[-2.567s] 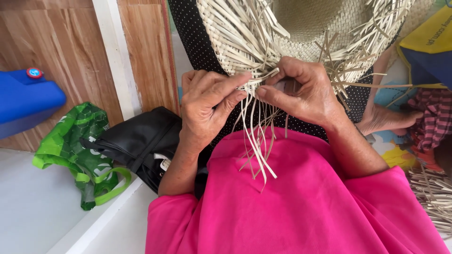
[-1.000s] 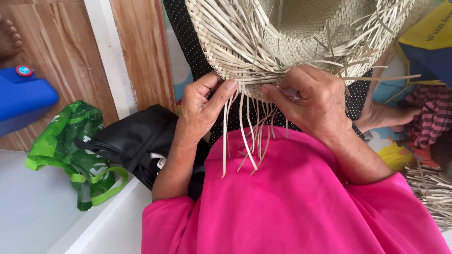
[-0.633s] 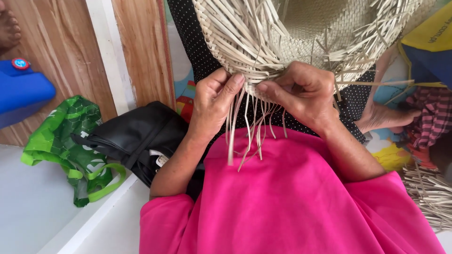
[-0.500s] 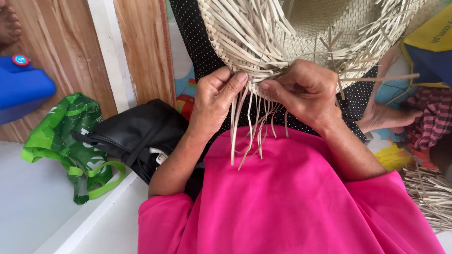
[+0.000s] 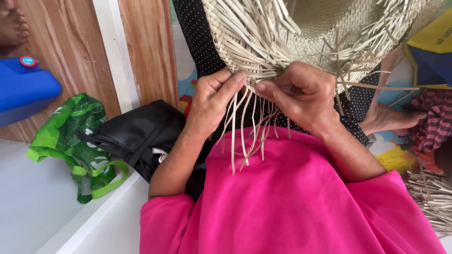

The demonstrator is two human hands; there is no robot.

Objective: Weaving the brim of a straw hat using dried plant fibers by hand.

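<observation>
A half-woven straw hat (image 5: 320, 23) with many loose pale strips fills the top of the view. My left hand (image 5: 214, 101) pinches strips at the hat's near rim, thumb and fingers closed on them. My right hand (image 5: 301, 94) grips the rim just to the right, fingers curled over the weave. Loose straw strips (image 5: 245, 136) hang down from between both hands over my pink sleeves (image 5: 292, 202). The fingertips of the two hands nearly touch.
A black bag (image 5: 136, 136) and a green shopping bag (image 5: 75, 136) lie at the left on a white ledge (image 5: 33, 207). A blue container (image 5: 23, 89) sits far left. Wood panels (image 5: 141, 47) stand behind. A bare foot (image 5: 391, 117) and a straw bundle (image 5: 433, 197) are at right.
Both hands have stayed on the hat's rim, working the strips; my left thumb has shifted and the hanging strips have gathered closer together. The view has drifted slightly.
</observation>
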